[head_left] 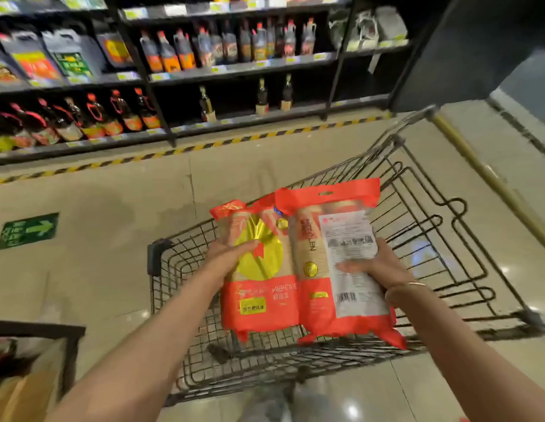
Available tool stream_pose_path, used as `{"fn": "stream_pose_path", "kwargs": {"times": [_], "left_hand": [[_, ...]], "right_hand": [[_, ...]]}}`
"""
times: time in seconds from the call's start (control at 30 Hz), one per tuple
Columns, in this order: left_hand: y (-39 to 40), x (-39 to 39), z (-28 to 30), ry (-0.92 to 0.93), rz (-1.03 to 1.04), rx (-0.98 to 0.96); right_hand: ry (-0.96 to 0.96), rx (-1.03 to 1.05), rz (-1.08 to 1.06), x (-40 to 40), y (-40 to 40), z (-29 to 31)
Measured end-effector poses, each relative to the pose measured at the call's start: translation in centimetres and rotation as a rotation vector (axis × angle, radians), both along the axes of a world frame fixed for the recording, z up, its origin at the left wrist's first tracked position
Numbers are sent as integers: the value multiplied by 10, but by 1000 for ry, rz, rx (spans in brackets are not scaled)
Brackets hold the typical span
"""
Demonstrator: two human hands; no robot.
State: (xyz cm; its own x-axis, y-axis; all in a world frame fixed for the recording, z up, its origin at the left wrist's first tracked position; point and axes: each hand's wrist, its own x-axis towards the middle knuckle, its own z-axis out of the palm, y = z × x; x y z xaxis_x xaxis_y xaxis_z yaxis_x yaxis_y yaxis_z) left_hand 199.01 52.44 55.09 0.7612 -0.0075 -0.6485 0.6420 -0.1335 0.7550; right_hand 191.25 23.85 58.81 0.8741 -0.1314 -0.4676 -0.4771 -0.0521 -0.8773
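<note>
In the head view, the left hand (231, 254) grasped the left red packet (260, 296) at its side edge, thumb lying across the gold disc. The right hand (376, 266) grasped the right red packet (314, 318), thumb on its white label. Both packets were held side by side, touching, above the wire shopping cart (417, 226), with shelves of dark sauce bottles (234, 47) beyond
</note>
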Motion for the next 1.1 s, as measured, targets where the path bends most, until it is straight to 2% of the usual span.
{"fn": "stream_pose_path", "kwargs": {"times": [0.2,0.4,0.5,0.63,0.7,0.8,0.87,0.97,1.1], "left_hand": [[-9,12,-108,170,44,125],[-10,4,-225,336,83,221],[-7,-7,-283,342,113,273],[-13,-13,-320,372,72,372],[-24,-13,-326,344,77,404],[-26,-20,-332,296,49,572],[-29,-20,-330,245,-3,695],[-41,-11,-307,268,48,742],[-48,-1,-273,52,-109,795]], "right_hand": [[145,-6,111,37,-16,-117],[325,2,103,45,-29,-256],[401,-25,112,45,-31,-312],[478,-44,139,42,-26,-366],[482,-84,149,40,-23,-383],[464,-163,159,38,-23,-394],[450,-316,199,39,-22,-389],[461,-559,280,44,-13,-369],[409,-719,390,60,1,-319]]}}
